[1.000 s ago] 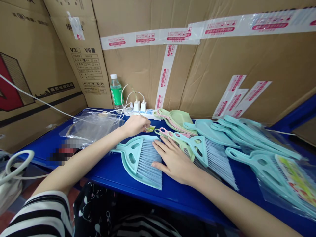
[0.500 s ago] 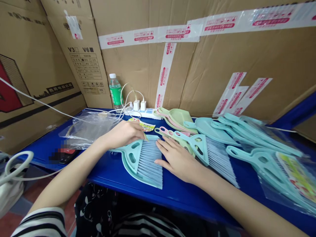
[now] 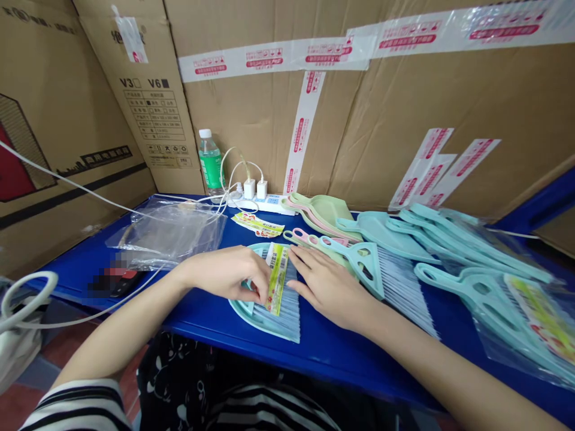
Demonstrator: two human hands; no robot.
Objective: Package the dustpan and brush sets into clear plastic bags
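My left hand [image 3: 238,272] is closed on a yellow-green printed label card [image 3: 277,281], which lies across the grey bristles of a turquoise hand brush [image 3: 290,317]. That brush rests in a turquoise dustpan [image 3: 242,312]; my hand and forearm hide its handle. On the other side, my right hand [image 3: 330,287] lies flat with fingers stretched out, its fingertips at the bristles' right edge. Under and behind it, another turquoise brush [image 3: 368,269] lies by pink and green brush handles [image 3: 299,234], partly covered by my hand.
Green and pink dustpans [image 3: 326,209] and turquoise dustpans [image 3: 389,233] lie at the back. A bagged set [image 3: 489,305] is at right. Loose labels [image 3: 258,223], clear plastic bags [image 3: 179,230], a power strip [image 3: 274,205], a bottle [image 3: 210,164] and cables stand or lie beyond my left hand.
My left hand has moved down and toward me. The label in it, seen edge-on before, now faces up over the bristles. My right hand has stayed nearly in place.
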